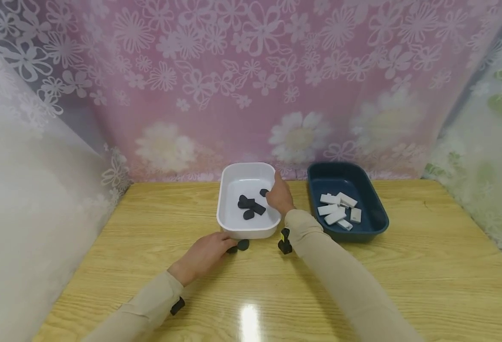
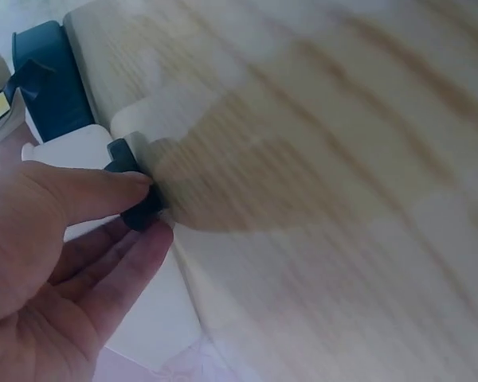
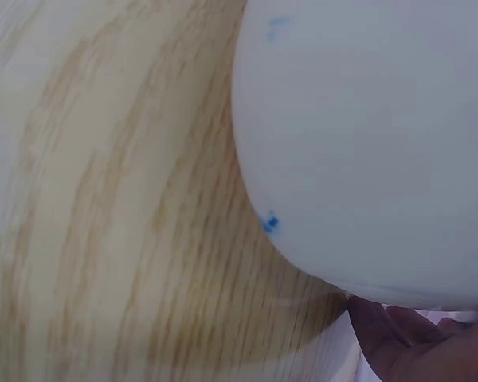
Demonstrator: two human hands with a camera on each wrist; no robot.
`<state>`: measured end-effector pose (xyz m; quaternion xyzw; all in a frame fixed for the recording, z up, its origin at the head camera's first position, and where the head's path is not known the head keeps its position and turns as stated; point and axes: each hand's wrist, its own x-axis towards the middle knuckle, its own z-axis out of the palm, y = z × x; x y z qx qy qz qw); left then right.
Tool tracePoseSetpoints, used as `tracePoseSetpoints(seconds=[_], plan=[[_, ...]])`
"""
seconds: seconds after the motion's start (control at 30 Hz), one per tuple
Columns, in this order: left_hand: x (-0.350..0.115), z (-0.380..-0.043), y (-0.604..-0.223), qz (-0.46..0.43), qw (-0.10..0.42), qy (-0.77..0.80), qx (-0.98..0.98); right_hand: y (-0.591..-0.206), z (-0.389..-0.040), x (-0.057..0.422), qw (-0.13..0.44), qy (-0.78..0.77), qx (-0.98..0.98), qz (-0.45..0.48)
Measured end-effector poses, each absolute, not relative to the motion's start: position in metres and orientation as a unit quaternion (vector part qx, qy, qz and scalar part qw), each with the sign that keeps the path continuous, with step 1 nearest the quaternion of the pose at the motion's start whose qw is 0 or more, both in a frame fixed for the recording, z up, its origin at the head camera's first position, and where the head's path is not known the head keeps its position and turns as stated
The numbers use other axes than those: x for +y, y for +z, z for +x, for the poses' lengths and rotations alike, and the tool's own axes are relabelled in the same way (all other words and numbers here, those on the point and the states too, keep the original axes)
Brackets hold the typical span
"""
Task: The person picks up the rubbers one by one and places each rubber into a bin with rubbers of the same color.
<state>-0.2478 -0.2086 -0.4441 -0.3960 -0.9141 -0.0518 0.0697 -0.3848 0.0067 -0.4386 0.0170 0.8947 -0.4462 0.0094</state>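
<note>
In the head view my left hand (image 1: 206,256) is on the table against the front of a white plastic bin (image 1: 225,199). It pinches a small black piece (image 1: 232,250) between thumb and fingers; the dark piece (image 2: 142,208) shows in the left wrist view too. Another round black piece (image 1: 243,244) lies just right of it. My right hand (image 1: 280,195) grips the white bin's right side, thumb over the rim and fingers along the outer wall. Beside that thumb is a black piece (image 1: 264,192). Several more black pieces (image 1: 248,214) lie inside the bin.
To the right of the white bin stands a dark blue bin (image 1: 372,209) with several white blocks (image 1: 335,216) in it. Both stand at the back of the wooden table (image 1: 422,247), before a pink flowered curtain (image 1: 242,95). Pale curtains hang at both sides.
</note>
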Motion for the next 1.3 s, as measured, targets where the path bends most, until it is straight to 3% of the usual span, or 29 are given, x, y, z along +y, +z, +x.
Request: tracePoseSetpoints(seconds=[0.57,0.83,1.13,1.3], plan=[[-0.216,-0.245,-0.444,-0.368,0.046,-0.134,-0.919,-0.437,-0.383,0.008,0.006,-0.445,0.895,0.008],[-0.214,-0.248,-0.439,-0.36,-0.025,-0.146,-0.921,-0.439,-0.383,0.005,0.003,-0.438,0.899,0.014],[-0.212,-0.245,-0.438,-0.386,-0.004,-0.101,-0.917,-0.443,-0.384,0.005,0.003,-0.441,0.897,0.015],[-0.215,-0.245,-0.408,-0.414,0.006,-0.114,-0.903,-0.443,-0.385,0.006,-0.005,-0.441,0.897,0.017]])
